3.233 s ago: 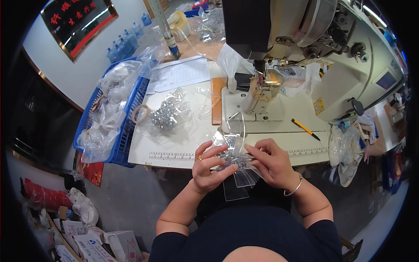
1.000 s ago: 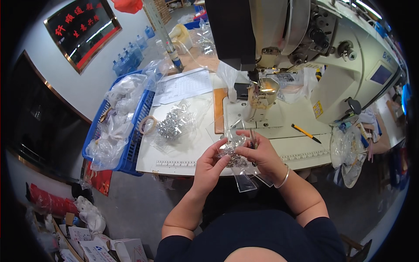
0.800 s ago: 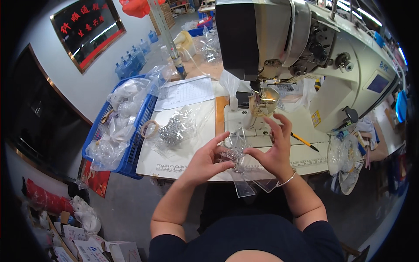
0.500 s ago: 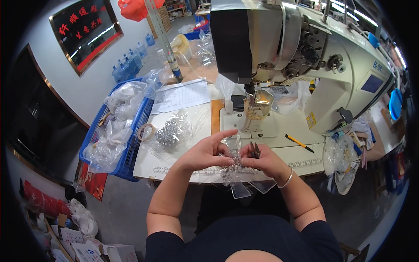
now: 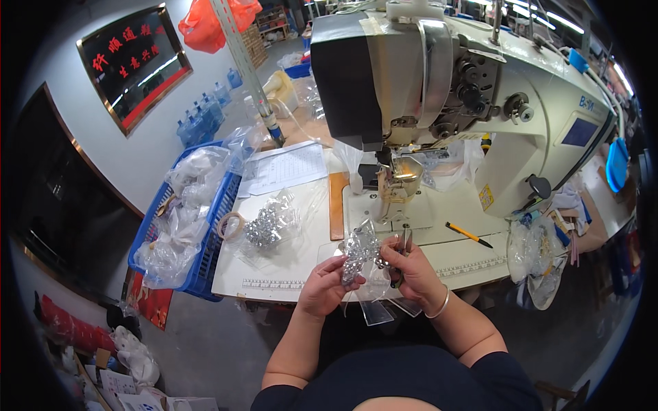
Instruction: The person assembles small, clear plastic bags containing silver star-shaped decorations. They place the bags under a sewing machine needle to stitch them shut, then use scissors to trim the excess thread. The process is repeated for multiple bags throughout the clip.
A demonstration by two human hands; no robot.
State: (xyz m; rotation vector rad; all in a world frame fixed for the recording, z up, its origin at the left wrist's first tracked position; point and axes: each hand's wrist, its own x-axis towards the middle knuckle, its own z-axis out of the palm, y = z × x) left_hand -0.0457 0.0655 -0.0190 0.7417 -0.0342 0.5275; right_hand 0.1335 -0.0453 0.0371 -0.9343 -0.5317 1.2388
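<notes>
At the table's near edge, below the sewing machine's needle area, my left hand [image 5: 323, 284] is closed on a clear plastic piece studded with silver rhinestones [image 5: 360, 250]. Clear flat strips [image 5: 376, 313] hang from it past the edge. My right hand [image 5: 413, 270], with a bangle on the wrist, is closed around a small pair of scissors [image 5: 406, 238], blades pointing away from me. Its fingertips are against the right side of the studded piece. Whether they also pinch it, I cannot tell.
The sewing machine [image 5: 541, 82] stands over the table's right side. A pile of rhinestone pieces [image 5: 266, 228], a tape roll [image 5: 240, 229] and paper sheets [image 5: 284, 168] lie left. A pen [image 5: 468, 235] lies right. A blue basket [image 5: 200, 264] of plastic bags adjoins the left edge.
My left hand has turned palm-up and drawn nearer to me, tilting the studded piece up into view. The scissors in my right hand now point more straight away. The view has shifted slightly.
</notes>
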